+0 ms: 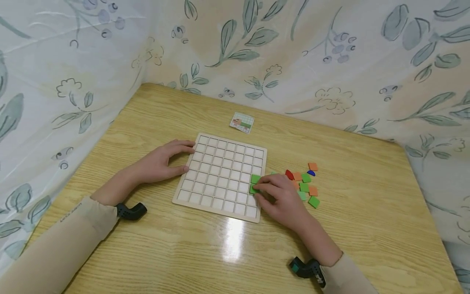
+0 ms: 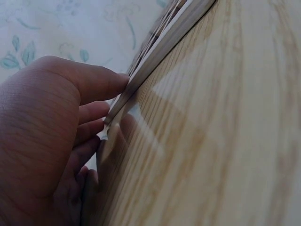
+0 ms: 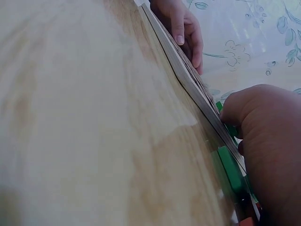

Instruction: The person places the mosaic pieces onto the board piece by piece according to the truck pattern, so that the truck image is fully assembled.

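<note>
Right hand (image 1: 280, 200) narrowly pinches a green square tile (image 1: 252, 189) at the pale wooden grid board (image 1: 219, 180)'s right edge; left hand (image 1: 158, 164), loosely spread, touches the opposite edge. Likely light, stiff; hold its sides

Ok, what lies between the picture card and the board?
Only bare table: the head view shows a narrow strip of wood separating the picture card from the board.

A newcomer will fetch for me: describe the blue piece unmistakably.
From the gridded board, look right, past the right hand, to the scattered tiles. At their far right, just nearer than an orange square, lies the blue piece, rounded and the only tile that colour.
</note>
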